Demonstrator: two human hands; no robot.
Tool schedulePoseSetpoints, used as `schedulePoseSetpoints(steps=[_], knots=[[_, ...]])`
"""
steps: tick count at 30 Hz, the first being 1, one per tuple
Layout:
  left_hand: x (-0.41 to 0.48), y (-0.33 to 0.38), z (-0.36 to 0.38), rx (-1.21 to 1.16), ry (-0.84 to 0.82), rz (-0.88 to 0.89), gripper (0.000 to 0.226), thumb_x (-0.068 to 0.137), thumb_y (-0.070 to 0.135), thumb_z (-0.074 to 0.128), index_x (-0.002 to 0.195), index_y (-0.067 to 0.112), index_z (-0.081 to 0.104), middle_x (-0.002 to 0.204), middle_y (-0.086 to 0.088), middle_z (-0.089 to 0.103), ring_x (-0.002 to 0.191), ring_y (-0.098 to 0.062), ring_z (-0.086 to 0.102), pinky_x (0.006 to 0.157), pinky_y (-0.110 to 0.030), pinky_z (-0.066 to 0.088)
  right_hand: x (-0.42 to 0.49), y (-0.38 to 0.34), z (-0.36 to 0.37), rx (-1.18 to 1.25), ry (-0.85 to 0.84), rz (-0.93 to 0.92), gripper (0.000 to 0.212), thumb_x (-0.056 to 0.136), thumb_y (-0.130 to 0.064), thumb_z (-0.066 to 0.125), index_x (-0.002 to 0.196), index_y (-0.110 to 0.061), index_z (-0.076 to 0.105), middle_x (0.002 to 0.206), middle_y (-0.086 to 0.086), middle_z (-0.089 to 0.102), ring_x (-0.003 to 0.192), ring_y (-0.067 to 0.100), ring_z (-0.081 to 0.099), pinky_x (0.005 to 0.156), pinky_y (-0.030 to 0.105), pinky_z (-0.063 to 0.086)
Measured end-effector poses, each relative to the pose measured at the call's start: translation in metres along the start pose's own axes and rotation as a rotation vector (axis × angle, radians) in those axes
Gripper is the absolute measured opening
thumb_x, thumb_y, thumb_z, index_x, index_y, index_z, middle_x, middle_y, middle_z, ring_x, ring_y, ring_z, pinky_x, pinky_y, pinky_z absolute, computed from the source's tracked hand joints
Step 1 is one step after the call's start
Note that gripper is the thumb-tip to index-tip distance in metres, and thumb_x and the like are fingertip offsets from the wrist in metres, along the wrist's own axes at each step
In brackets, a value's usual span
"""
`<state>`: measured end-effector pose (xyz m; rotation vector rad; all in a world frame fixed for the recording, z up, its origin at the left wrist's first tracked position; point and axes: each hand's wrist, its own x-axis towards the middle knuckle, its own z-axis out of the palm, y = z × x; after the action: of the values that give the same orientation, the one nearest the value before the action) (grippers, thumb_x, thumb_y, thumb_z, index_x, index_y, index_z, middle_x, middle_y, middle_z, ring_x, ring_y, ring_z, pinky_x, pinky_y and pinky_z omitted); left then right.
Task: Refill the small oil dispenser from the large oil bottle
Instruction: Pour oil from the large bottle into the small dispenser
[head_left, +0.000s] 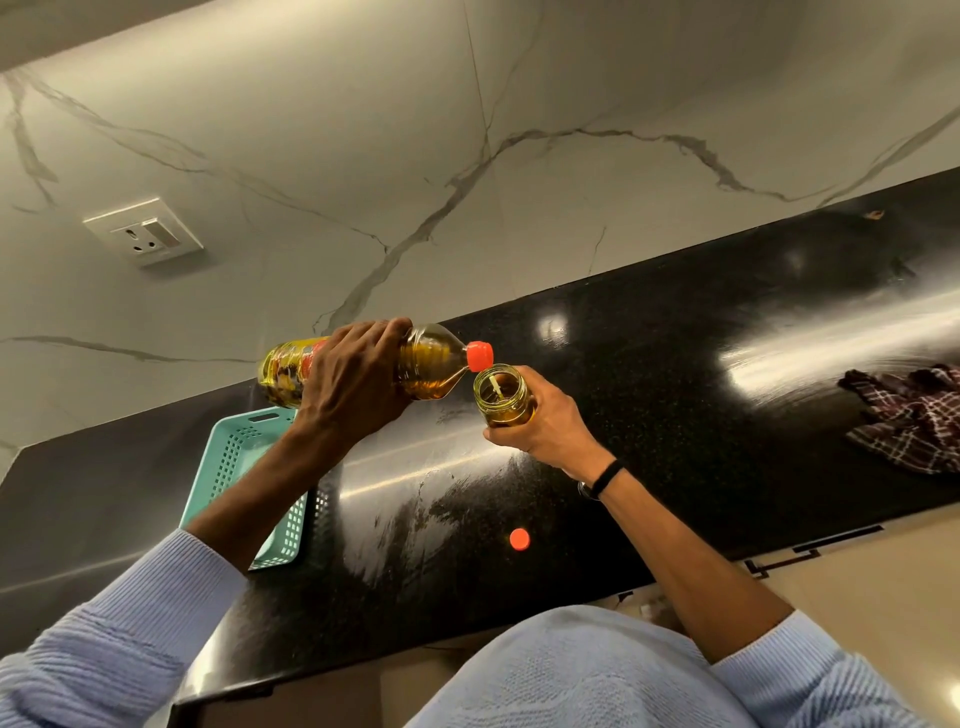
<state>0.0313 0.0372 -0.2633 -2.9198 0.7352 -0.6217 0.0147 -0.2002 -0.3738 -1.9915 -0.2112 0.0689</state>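
oil bottle (431, 364) tipped sideways, neck over open oil dispenser (506, 401)

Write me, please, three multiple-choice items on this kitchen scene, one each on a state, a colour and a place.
1. How does the left hand hold the large oil bottle?
A. upright
B. upside down
C. tipped sideways, mouth at the small oil dispenser

2. What colour is the perforated basket?
A. teal
B. red
C. white

3. Where does the loose orange cap lie?
A. in the basket
B. on the black countertop
C. inside the dispenser

Key: 1 C, the bottle lies near level with its mouth over the open dispenser that the right hand holds; 2 A, its walls are teal; 3 B, it lies on the countertop between the arms.
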Motion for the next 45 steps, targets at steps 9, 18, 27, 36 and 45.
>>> schedulePoseSetpoints(steps=[9,18,27,36,45], knots=[[-0.0001,-0.0016,-0.0001,0.016,-0.008,0.018,0.070,0.062,0.034,0.091,0.117,0.006,0.059,0.104,-0.016,0.070,0.089,-0.036,0.068,0.082,-0.047,0.054,0.0000,0.0008,0.0016,-0.007,-0.004,-0.002,0.069,0.068,-0.030,0.088,0.127,-0.030,0.051,0.117,-0.013,0.062,0.108,0.007,0.059,0.093,0.023,0.048],[0.0005,-0.0026,0.0011,0.032,-0.032,0.032,0.069,0.062,0.034,0.090,0.117,0.005,0.060,0.103,-0.016,0.071,0.087,-0.036,0.069,0.081,-0.048,0.054,0.0002,0.0008,0.0022,0.002,-0.014,-0.005,0.068,0.069,-0.027,0.088,0.126,-0.030,0.051,0.113,-0.016,0.060,0.106,0.006,0.059,0.092,0.021,0.048],[0.0018,-0.0039,-0.0007,0.020,-0.033,0.050,0.070,0.060,0.032,0.092,0.116,0.004,0.060,0.101,-0.018,0.070,0.086,-0.037,0.069,0.081,-0.049,0.054,0.0001,0.0049,0.0056,0.012,-0.018,0.014,0.071,0.068,-0.029,0.089,0.128,-0.029,0.051,0.117,-0.013,0.062,0.108,0.006,0.059,0.089,0.016,0.046],[0.0023,-0.0064,-0.0002,0.025,-0.053,0.054,0.071,0.061,0.032,0.091,0.118,0.005,0.059,0.102,-0.018,0.070,0.087,-0.038,0.069,0.083,-0.050,0.054,-0.0004,0.0062,0.0061,0.023,-0.030,0.025,0.072,0.068,-0.028,0.088,0.130,-0.029,0.050,0.119,-0.012,0.061,0.110,0.006,0.058,0.087,0.013,0.043],[0.0015,-0.0068,0.0020,0.031,-0.068,0.054,0.071,0.063,0.034,0.090,0.119,0.005,0.058,0.104,-0.017,0.070,0.088,-0.037,0.068,0.083,-0.050,0.053,-0.0007,0.0071,0.0071,0.027,-0.030,0.028,0.073,0.068,-0.028,0.088,0.130,-0.028,0.050,0.119,-0.012,0.061,0.111,0.007,0.058,0.091,0.018,0.045]])
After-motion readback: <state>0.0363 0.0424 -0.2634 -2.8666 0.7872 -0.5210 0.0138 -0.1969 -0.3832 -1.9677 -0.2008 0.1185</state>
